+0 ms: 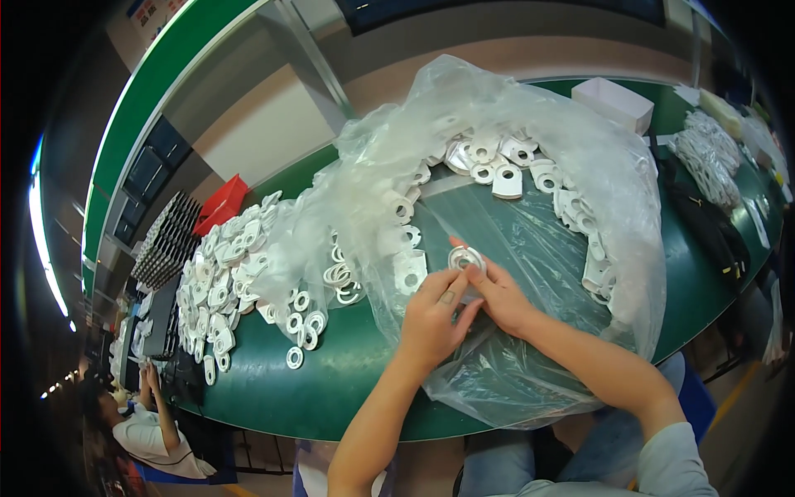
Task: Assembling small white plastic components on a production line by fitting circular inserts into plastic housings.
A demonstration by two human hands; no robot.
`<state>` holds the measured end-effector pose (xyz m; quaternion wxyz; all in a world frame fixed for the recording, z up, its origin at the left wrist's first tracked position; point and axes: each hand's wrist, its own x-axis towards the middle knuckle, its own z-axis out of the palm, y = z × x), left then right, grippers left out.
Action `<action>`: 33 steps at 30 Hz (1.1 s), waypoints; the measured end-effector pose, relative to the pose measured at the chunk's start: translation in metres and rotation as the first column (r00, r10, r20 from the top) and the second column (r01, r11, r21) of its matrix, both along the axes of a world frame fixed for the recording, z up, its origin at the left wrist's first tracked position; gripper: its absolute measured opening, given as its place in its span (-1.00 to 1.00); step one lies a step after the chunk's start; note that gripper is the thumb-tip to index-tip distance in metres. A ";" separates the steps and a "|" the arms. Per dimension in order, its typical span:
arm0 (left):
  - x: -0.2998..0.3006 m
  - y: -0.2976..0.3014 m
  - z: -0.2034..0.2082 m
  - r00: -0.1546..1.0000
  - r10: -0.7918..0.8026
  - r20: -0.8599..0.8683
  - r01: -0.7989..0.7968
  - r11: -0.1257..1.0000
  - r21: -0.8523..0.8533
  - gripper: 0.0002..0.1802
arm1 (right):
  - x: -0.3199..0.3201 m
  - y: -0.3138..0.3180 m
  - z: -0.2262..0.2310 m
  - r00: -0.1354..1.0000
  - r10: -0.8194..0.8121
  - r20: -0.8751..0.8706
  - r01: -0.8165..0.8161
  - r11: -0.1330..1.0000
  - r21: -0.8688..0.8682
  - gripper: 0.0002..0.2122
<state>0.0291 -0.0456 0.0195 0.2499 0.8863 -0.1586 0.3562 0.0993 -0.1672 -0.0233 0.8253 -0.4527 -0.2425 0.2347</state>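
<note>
My left hand (435,317) and my right hand (499,296) meet over the clear plastic bag spread on the green table. Between their fingertips they hold a round white part with a hole (465,258), its ring face turned up. Fingers of both hands are closed at its near edge and cover part of it. Around the hands lies an arc of flat white parts with round holes (507,180), inside the clear plastic bag (530,356). One such white plate (409,272) rests just left of my hands.
Left on the green table (331,398) is a large heap of white parts (224,282), with loose white rings (308,331) beside it. A red bin (222,205) and black stacked trays (168,240) stand behind. A white box (613,103) and white cords (706,157) lie right. Another person (157,439) sits far left.
</note>
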 end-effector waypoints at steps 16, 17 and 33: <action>-0.024 0.161 -0.013 0.744 0.407 -0.531 -0.459 0.888 0.037 -0.80 | 0.003 -0.014 0.016 0.985 0.114 -0.130 -0.137 0.973 -0.186 -0.75; -0.028 0.168 -0.014 0.786 0.360 -0.503 -0.414 0.910 0.006 -0.81 | 0.002 -0.013 0.016 0.981 0.126 -0.150 -0.151 0.974 -0.169 -0.75; -0.023 0.140 0.010 0.936 0.025 -0.351 -0.345 0.258 -0.902 -0.71 | 0.004 -0.014 0.016 0.949 0.243 -0.199 -0.275 0.950 -0.148 -0.62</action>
